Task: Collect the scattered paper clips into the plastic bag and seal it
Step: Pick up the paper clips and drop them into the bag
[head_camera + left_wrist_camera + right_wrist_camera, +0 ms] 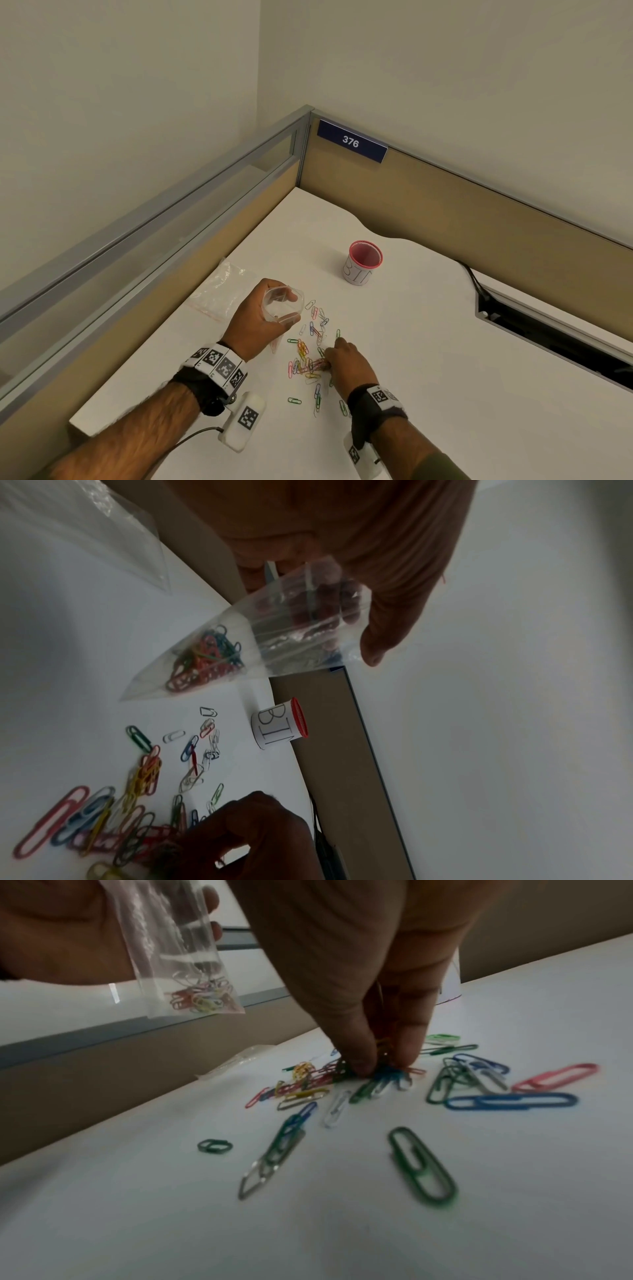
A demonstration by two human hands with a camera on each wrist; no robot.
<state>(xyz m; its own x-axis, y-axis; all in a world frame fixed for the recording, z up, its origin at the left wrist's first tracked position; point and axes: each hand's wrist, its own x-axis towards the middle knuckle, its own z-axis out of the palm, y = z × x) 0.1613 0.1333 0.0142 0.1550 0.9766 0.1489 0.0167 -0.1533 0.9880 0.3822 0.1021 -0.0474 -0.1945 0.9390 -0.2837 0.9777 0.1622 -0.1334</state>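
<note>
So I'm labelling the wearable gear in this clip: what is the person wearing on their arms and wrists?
Both forearms are bare. The left wrist carries a black strap topped by a white band of square black-and-white code tags, and a white camera block with its own tag and a thin dark cable hangs beneath. The right wrist has a similar black strap, tagged white band and white block; an olive sleeve shows near its elbow.

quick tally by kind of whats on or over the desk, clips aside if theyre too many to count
plastic bags: 2 (held bag, flat bag)
cup: 1
hands: 2 (left hand, right hand)
loose paper clips: too many to count
total without clips: 5
</note>
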